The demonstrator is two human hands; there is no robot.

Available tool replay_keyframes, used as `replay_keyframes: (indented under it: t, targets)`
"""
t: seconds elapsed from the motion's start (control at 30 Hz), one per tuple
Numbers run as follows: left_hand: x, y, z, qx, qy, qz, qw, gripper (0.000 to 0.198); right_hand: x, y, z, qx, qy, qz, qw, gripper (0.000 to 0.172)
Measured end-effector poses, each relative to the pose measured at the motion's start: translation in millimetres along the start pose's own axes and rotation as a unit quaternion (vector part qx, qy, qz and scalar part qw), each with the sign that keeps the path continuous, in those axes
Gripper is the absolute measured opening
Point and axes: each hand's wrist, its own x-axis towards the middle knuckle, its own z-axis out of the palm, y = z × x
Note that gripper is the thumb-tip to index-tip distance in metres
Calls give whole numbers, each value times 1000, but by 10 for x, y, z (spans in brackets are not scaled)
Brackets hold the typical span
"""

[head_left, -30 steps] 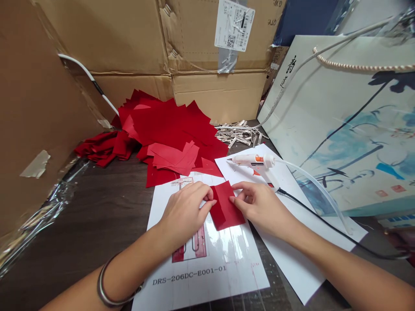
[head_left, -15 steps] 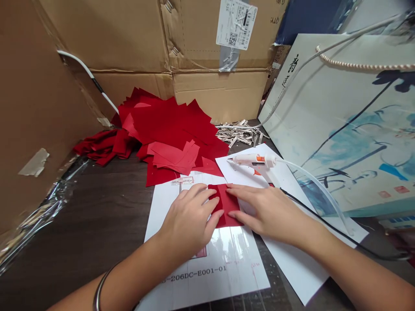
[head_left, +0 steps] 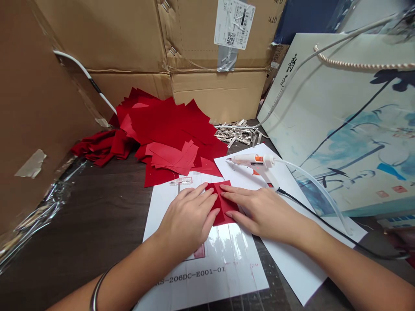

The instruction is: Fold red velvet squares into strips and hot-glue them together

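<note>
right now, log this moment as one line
left hand: on red piece | right hand: on same piece | beneath piece: printed sheet | glue gun: on white paper

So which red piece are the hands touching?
The lone red piece between left hand and right hand, touched by both; the other red pieces lie farther back.
</note>
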Motion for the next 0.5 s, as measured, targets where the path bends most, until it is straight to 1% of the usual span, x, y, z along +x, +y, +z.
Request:
replay_keyframes:
  t: [0.1,0.23,0.33,0.4,0.5]
  targets:
    - [-11,1,18,2,-5,7,1000,30,6,1,8,8,-11,2,1000,45]
    - [-14,0,28,2,-33,10,999,32,-1,34,-24,18,-22,10,1000,47]
    - [-10,-5,25,-1,-44,7,999,31,-21,88,-82,-1,-11,33,999,51]
    - [-6,-8,22,-3,-46,7,999,31,-35,125,-118,-15,4,52,999,48]
    - [-1,-9,17,1,-51,9,999,31,-47,172,-142,-12,6,66,998,36]
